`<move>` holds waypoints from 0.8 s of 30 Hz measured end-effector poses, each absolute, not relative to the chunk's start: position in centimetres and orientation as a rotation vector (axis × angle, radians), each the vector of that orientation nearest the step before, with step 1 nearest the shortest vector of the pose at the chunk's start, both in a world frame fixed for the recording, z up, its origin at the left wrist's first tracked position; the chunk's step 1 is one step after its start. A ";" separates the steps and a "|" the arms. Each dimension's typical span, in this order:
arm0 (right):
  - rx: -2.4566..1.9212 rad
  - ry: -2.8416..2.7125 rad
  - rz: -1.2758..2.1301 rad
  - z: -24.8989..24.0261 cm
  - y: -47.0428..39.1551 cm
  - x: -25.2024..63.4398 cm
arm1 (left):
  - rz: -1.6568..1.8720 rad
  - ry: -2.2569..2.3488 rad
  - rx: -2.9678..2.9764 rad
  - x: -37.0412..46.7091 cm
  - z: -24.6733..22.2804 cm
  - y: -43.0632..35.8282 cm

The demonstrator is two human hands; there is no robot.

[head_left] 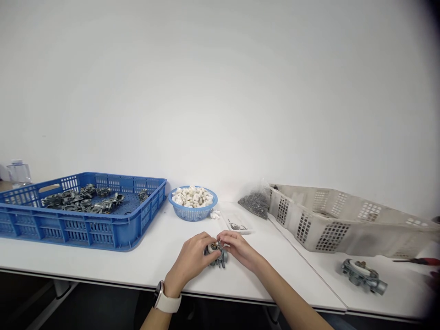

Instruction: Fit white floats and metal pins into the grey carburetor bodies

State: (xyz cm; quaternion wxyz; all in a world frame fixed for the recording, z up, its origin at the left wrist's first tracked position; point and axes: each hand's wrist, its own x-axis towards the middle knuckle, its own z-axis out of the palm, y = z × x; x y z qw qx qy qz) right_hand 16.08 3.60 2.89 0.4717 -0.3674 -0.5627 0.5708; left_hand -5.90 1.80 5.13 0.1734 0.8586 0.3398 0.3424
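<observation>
A small grey metal part (221, 260) with a white piece on it rests on the white table in front of me. My left hand (195, 255) is wrapped round its left side, thumb over the front. At its upper right, the fingertips of my right hand (237, 246) are pinched together; whatever they hold is too small to make out. A blue round basket (192, 213) full of white plastic pieces (193, 197) stands just behind my hands.
A blue crate (127, 229) with metal parts (82, 199) is at the left. Behind at the right are a bag of small dark pieces (256, 203), a flat tray (237, 224) and a grey crate (316, 229). Another metal part (362, 275) and a red-handled screwdriver (426, 261) lie far right.
</observation>
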 end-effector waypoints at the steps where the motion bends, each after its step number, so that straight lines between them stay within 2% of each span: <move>1: -0.903 -1.387 1.403 2.9 3.6 16.1 | 0.972 0.964 2.435 -5.9 5.1 1.8; 24: -0.890 -1.546 1.426 2.4 3.3 16.7 | 1.026 1.024 2.490 -5.9 4.3 2.1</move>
